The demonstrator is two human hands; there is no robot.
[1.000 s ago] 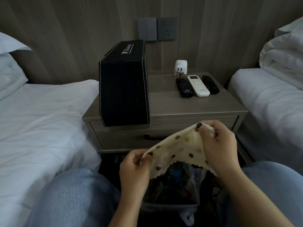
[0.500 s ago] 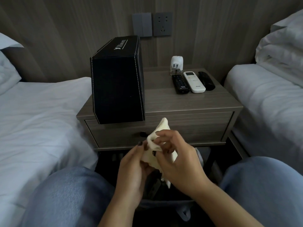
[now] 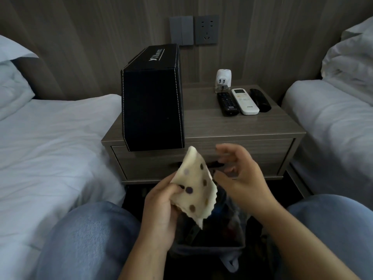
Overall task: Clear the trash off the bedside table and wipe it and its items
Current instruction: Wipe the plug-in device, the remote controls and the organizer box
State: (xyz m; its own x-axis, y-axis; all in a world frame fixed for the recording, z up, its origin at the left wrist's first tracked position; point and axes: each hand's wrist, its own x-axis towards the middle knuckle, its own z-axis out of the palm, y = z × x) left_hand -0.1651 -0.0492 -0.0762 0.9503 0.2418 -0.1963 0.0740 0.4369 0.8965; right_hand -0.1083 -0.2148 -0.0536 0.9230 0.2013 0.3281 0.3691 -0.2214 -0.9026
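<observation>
A seated person in blue jeans faces a wood-grain bedside table [image 3: 232, 126] set between two white-sheeted beds. The left hand [image 3: 161, 205] grips a cream cloth [image 3: 195, 184] with dark polka dots, thumb and curled fingers pinching its lower left edge so that the folded cloth stands up in a point before the table's drawer front. The right hand [image 3: 240, 174] hovers just beside the cloth with fingers spread and loosely bent, holding nothing; motion blur softens its fingertips. Below the hands, between the knees, a grey fabric bin [image 3: 212, 249] stands on the floor; dark items with spots of blue and red lie in it, too dim to identify. On the table's left side stands a black box [image 3: 153, 106] with white stitching; its top bears a white logo and a line of print too small to read. At the right rear, a white charger plug [image 3: 223, 80] stands behind three remotes lying side by side: a black remote [image 3: 227, 104], a white remote [image 3: 244, 101] marked "AUX" near its lower end, and a second glossy black remote [image 3: 260, 100]. On the panelled wall above, a grey switch [image 3: 181, 30] sits beside a grey socket [image 3: 206, 29].
</observation>
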